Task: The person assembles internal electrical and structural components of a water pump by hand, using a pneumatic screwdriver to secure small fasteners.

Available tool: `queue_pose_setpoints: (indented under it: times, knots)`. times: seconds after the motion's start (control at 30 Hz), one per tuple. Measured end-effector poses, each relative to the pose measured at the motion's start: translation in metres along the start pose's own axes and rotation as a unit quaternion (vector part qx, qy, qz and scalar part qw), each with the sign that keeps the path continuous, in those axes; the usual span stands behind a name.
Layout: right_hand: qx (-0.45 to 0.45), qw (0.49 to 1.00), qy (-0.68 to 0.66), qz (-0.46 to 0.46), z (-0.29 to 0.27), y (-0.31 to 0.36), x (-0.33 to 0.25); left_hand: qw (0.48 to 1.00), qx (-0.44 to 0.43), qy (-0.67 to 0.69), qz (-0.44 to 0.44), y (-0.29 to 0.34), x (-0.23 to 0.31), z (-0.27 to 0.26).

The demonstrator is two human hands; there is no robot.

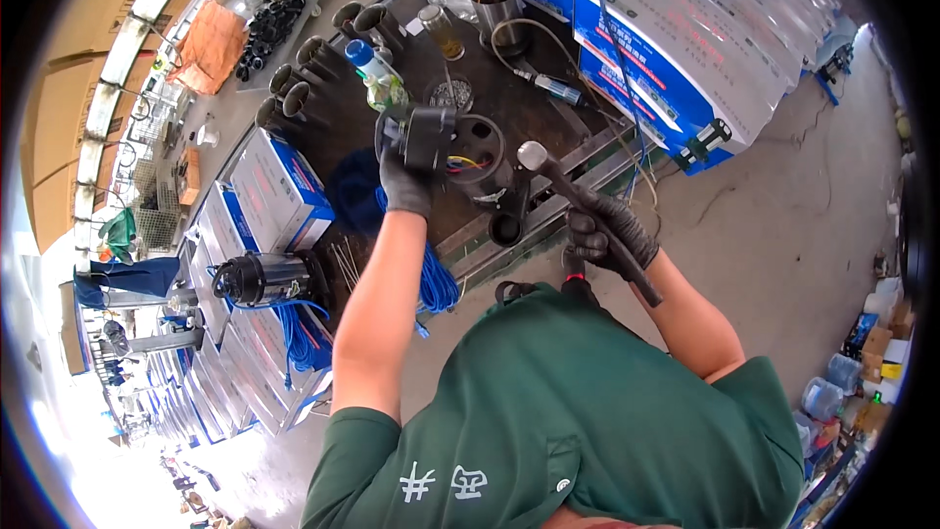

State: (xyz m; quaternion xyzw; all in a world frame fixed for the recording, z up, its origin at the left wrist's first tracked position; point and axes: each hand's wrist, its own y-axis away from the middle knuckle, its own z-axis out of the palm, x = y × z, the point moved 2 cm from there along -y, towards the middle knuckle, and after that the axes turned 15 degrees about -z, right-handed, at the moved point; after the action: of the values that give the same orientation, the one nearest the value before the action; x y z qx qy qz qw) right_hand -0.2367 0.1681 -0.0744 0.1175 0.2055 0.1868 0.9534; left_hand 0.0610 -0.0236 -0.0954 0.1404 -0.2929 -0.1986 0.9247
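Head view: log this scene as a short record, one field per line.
Left hand: black-gloved, gripping a black round part
Right hand: black-gloved, closed around the handle of a hammer
Between the hands: metal cylinder, coloured wires beside the black round part
Surface: dark table
Beyond the left hand: blue-capped bottle
Beside the left forearm: coiled blue cable
Upper right: white-and-blue boxes

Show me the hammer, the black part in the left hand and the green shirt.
Hammer (570,186), head view, its handle.
Black part (429,140), head view, its side.
Green shirt (617,392), head view, its front.
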Motion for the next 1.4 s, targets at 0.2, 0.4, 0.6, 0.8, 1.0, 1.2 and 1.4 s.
queue_pose_setpoints:
  times: [0.2, 0.4, 0.6, 0.8, 1.0, 1.2, 1.4]
  knots:
    - [0.206, 0.977, -0.032, 0.042, -0.068, 0.002, 0.009, 0.986, -0.149, 0.071, -0.007, 0.012, -0.010, -0.066]
    - [0.246, 0.946, 0.208, 0.044, -0.121, -0.007, -0.008, 0.994, -0.041, -0.034, 0.096, 0.008, -0.024, -0.082]
    - [0.131, 0.874, 0.468, -0.028, -0.149, -0.064, -0.021, 0.897, 0.071, -0.381, 0.211, 0.000, -0.030, -0.117]
    - [0.050, 0.720, 0.692, 0.022, -0.163, -0.140, -0.022, 0.530, 0.247, -0.768, 0.259, -0.003, -0.054, -0.159]
    - [-0.091, 0.400, 0.868, -0.281, -0.226, -0.183, -0.050, 0.770, 0.128, -0.602, 0.168, 0.004, -0.061, -0.128]
    - [-0.195, 0.551, 0.729, -0.357, -0.037, -0.216, -0.063, 0.547, 0.204, -0.793, 0.172, 0.011, -0.043, -0.119]
    - [-0.352, 0.787, 0.498, -0.092, 0.118, -0.247, -0.012, 0.924, 0.039, -0.371, 0.081, 0.008, -0.048, -0.061]
